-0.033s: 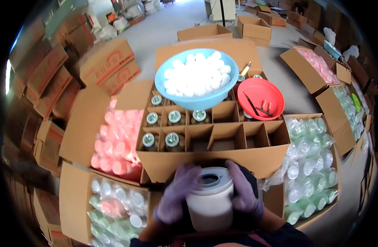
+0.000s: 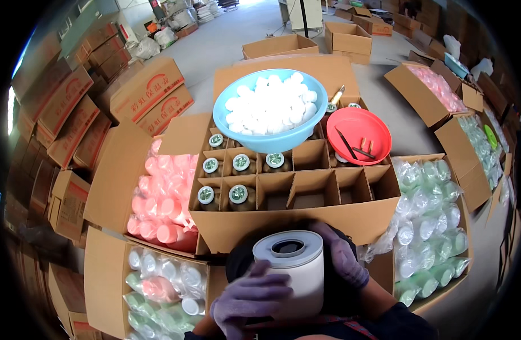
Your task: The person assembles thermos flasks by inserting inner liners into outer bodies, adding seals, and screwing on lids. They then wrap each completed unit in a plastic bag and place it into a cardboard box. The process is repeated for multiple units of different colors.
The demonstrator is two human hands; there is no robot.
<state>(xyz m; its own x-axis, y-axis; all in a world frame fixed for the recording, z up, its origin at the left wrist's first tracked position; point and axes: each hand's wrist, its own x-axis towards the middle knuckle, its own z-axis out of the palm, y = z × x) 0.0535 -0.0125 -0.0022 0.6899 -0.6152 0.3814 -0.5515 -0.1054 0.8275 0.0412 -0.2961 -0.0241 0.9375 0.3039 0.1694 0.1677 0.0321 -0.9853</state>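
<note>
A white cylindrical container (image 2: 305,283) with a grey top and a dark round opening stands upright, close to my body. My left hand (image 2: 252,297), in a thin purple glove, lies across its left front with the fingers stretched out. Also gloved, my right hand (image 2: 342,258) is beside the container's right side, fingers extended toward the top; whether it touches is hard to tell. Just beyond stands a divided cardboard carton (image 2: 289,221). Several bottles (image 2: 239,196) with pale, green-marked caps stand in its cells, while other cells show no bottle.
On the carton rest a blue basin (image 2: 272,143) of small white pieces and a red basin (image 2: 351,127) holding thin pointed items. Boxes of bagged pink (image 2: 164,198) and pale green containers (image 2: 428,226) flank it. Stacked cartons (image 2: 150,93) line the left.
My left hand has moved down and nearer along the container's side. The right hand has shifted slightly right, and the container has turned or tilted a little.
</note>
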